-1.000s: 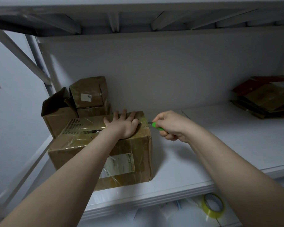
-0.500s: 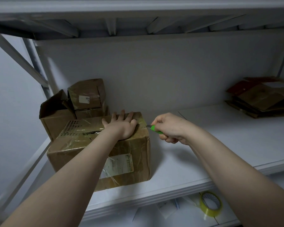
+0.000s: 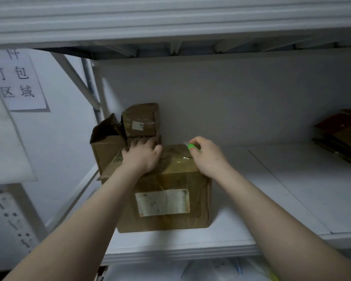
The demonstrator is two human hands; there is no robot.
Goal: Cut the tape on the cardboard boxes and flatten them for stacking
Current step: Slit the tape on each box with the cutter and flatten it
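A taped brown cardboard box (image 3: 164, 199) with a worn white label stands on the white shelf (image 3: 282, 195). My left hand (image 3: 142, 157) lies flat on the far left part of its top, fingers spread. My right hand (image 3: 206, 157) grips a green utility knife (image 3: 191, 147) above the box's far right top edge, its blade pointing away to the left. Behind the box sit an open-flapped brown box (image 3: 106, 142) and a small taped box (image 3: 141, 120) stacked on another.
Flattened cardboard pieces (image 3: 340, 136) lie stacked at the shelf's far right. A paper sign with characters (image 3: 16, 78) hangs on the left wall. An upper shelf (image 3: 170, 21) runs close overhead. Metal frame posts (image 3: 91, 92) stand behind the boxes at left.
The view swung up and left. My right hand with the knife moved from beside the box's right side to over its far top edge. My left hand slid farther back on the top.
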